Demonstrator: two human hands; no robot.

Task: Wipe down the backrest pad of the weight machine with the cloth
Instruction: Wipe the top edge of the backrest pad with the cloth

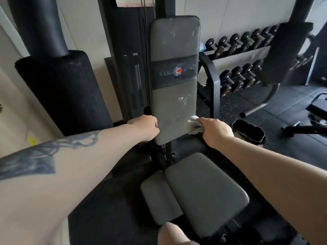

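The backrest pad [174, 82] stood upright on the weight machine, grey above and below a dark logo band, with the grey seat pad [203, 193] below it. The right hand [216, 131] gripped a bunched pale cloth [193, 125] and pressed it against the pad's lower right edge, close to the bottom corner. The left hand [145, 127] was curled round the pad's lower left edge, apparently steadying it, with nothing else in it. Whitish smears and scuffs showed on the upper grey panel near the top right, and another cluster sat on the lower panel just above the cloth, so the wiping looked far from finished; whether those marks were dirt, wear or glare could not be told. With the cloth down at the bottom, the job seemed either to be starting low or to be ending a downward pass, and the frame alone did not settle which. Most of the pad's face, the logo band and the top edge appeared to be left to cover. A dumbbell rack [242, 55] stood behind to the right, well apart from the work.
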